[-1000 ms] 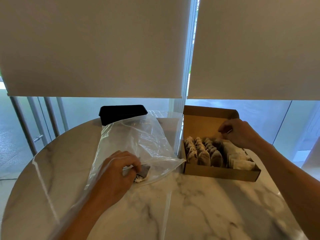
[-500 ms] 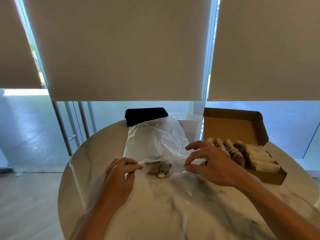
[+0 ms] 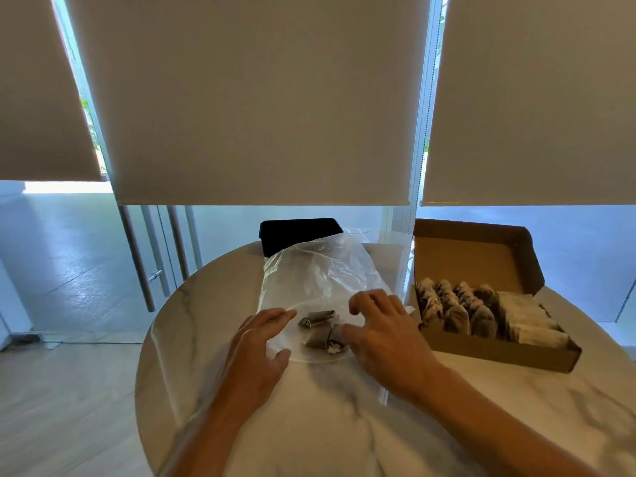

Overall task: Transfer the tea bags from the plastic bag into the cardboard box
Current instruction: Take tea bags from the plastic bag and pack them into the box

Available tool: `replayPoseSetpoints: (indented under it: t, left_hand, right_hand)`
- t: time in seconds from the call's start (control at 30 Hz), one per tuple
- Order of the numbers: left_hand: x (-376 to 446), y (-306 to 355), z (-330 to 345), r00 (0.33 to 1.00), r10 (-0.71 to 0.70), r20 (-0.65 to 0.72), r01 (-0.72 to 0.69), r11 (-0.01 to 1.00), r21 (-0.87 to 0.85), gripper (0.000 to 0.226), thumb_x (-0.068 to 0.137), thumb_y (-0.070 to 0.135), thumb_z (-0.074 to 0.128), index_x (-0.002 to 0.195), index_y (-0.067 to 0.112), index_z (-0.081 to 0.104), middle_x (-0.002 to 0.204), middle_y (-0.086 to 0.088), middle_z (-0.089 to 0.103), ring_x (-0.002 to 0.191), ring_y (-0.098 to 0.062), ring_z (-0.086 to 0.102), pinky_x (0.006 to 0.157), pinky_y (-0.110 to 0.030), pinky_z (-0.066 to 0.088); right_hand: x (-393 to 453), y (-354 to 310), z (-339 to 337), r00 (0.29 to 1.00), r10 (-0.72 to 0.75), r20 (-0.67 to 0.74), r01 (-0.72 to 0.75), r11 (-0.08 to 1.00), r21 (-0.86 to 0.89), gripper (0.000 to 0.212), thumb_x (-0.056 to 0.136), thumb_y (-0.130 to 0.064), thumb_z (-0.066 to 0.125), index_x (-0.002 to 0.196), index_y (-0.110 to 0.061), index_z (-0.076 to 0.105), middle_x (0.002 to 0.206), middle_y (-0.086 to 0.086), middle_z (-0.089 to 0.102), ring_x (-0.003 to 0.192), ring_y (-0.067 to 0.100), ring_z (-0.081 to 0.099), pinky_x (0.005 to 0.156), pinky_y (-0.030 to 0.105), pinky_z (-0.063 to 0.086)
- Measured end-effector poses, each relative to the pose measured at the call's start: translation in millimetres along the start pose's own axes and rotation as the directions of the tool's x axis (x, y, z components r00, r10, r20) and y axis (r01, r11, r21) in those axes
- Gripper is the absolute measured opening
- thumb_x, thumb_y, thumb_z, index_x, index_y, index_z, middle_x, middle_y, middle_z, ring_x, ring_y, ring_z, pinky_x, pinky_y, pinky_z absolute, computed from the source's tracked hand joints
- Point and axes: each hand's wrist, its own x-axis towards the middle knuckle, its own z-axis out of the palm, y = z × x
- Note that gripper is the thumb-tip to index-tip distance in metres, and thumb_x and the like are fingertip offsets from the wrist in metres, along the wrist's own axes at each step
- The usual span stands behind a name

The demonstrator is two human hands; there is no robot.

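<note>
A clear plastic bag (image 3: 323, 270) is spread on the round marble tabletop (image 3: 213, 304), with a few dark tea bags (image 3: 320, 328) seen inside near its mouth. The left hand (image 3: 258, 352) is laid flat on the bag's left edge, fingers loosely spread, gripping nothing. The right hand (image 3: 382, 332) is set beside the tea bags, fingers curled apart over the plastic. To the right, an open cardboard box (image 3: 481, 256) is filled with rows of tea bags. A black container (image 3: 296, 230) is seen behind the bag.

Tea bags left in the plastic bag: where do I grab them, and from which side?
Probably pinch the tea bags at the near clump's top, entering through the plastic bag mouth nearest you; right hand is closest.
</note>
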Motion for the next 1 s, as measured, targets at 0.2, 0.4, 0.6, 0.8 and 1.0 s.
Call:
replayPoseSetpoints:
  t: [0.2, 0.4, 0.6, 0.8, 1.0]
  left_hand:
    - [0, 3, 0, 1.0, 0.014, -0.009, -0.014, 0.999, -0.029, 0.064, 0.07, 0.0, 0.073, 0.125, 0.03, 0.059, 0.114, 0.036, 0.044, 0.11, 0.002, 0.048, 0.091, -0.004, 0.034]
    - [0, 3, 1, 1.0, 0.023, -0.009, -0.023, 0.999, -0.043, 0.064, 0.071, 0.002, 0.074, 0.127, 0.03, 0.058, 0.113, 0.035, 0.044, 0.108, 0.0, 0.05, 0.089, 0.0, 0.032]
    - [0, 4, 1, 1.0, 0.023, -0.009, -0.023, 0.999, -0.033, 0.062, 0.072, 0.003, 0.074, 0.127, 0.029, 0.058, 0.114, 0.031, 0.047, 0.109, 0.003, 0.047, 0.088, 0.003, 0.029]
    - [0, 6, 2, 1.0, 0.019, -0.013, -0.019, 1.0, -0.022, 0.06, 0.074, 0.003, 0.072, 0.127, 0.027, 0.058, 0.111, 0.036, 0.042, 0.107, 0.01, 0.041, 0.087, 0.006, 0.026]
    - [0, 11, 7, 0.999, 0.047, -0.02, -0.046, 0.999, 0.014, 0.038, 0.078, 0.027, 0.071, 0.115, 0.029, 0.067, 0.107, 0.029, 0.051, 0.104, 0.006, 0.045, 0.087, 0.004, 0.026]
  right_hand:
    - [6, -20, 15, 0.988, 0.047, 0.144, -0.068, 0.986, 0.151, 0.024, 0.083, -0.041, 0.067, 0.107, -0.035, 0.069, 0.101, -0.004, 0.064, 0.092, 0.017, 0.058, 0.078, 0.032, 0.053]
    - [5, -19, 22, 0.921, 0.279, 0.273, -0.374, 0.832, 0.41, 0.025, 0.092, -0.033, 0.057, 0.116, -0.039, 0.064, 0.113, -0.009, 0.065, 0.099, 0.009, 0.055, 0.092, 0.024, 0.044]
    - [6, -12, 27, 0.868, 0.373, 0.329, -0.495, 0.711, 0.499, 0.015, 0.086, -0.027, 0.067, 0.1, -0.03, 0.073, 0.099, -0.01, 0.071, 0.083, 0.004, 0.059, 0.079, 0.013, 0.044]
    - [6, -10, 16, 0.856, 0.431, 0.287, -0.517, 0.733, 0.442, 0.017, 0.09, -0.022, 0.062, 0.104, -0.022, 0.07, 0.1, -0.004, 0.068, 0.085, 0.005, 0.057, 0.08, 0.013, 0.045]
    - [-3, 5, -32, 0.842, 0.536, 0.065, -0.476, 0.678, 0.561, 0.011, 0.086, -0.02, 0.066, 0.094, -0.027, 0.071, 0.082, -0.019, 0.063, 0.075, 0.001, 0.058, 0.065, 0.013, 0.049]
